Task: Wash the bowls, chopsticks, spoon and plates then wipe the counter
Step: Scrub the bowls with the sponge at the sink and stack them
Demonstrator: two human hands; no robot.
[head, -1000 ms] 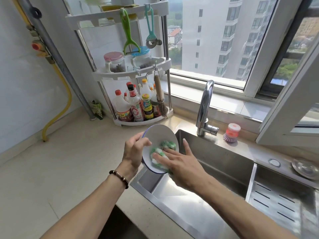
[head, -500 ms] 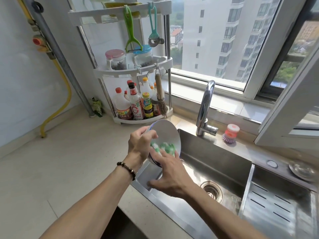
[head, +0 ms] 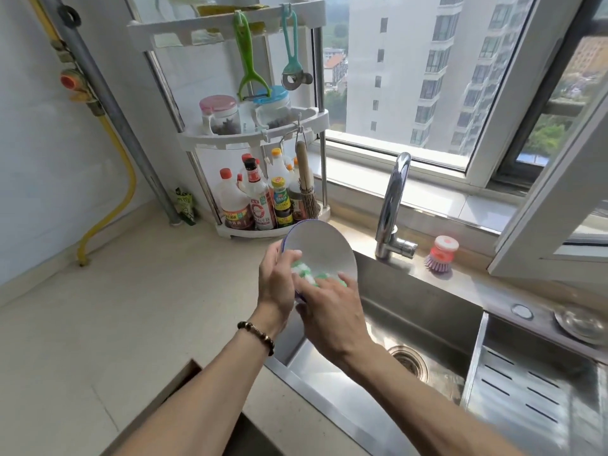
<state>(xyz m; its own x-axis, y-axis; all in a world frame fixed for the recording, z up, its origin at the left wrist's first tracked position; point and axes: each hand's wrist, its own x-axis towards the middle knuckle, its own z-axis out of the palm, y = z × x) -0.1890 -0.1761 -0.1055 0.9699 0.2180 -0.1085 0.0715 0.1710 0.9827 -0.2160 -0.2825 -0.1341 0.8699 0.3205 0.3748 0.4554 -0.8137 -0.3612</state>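
A white bowl with a blue rim is tilted on edge above the left end of the steel sink. My left hand grips the bowl's left rim, thumb over the inside. My right hand holds a green and white scrub cloth against the bowl's lower inside; most of the cloth is hidden under my fingers. No other dishes, chopsticks or spoon are in sight.
A chrome faucet stands behind the sink, a pink dish brush to its right. A white corner rack with sauce bottles sits at the back. A perforated drain tray fills the sink's right side. Beige counter lies left.
Both hands and the bowl have shifted slightly left and closer to me. My right hand has slid down from the bowl's centre to its lower edge with the cloth.
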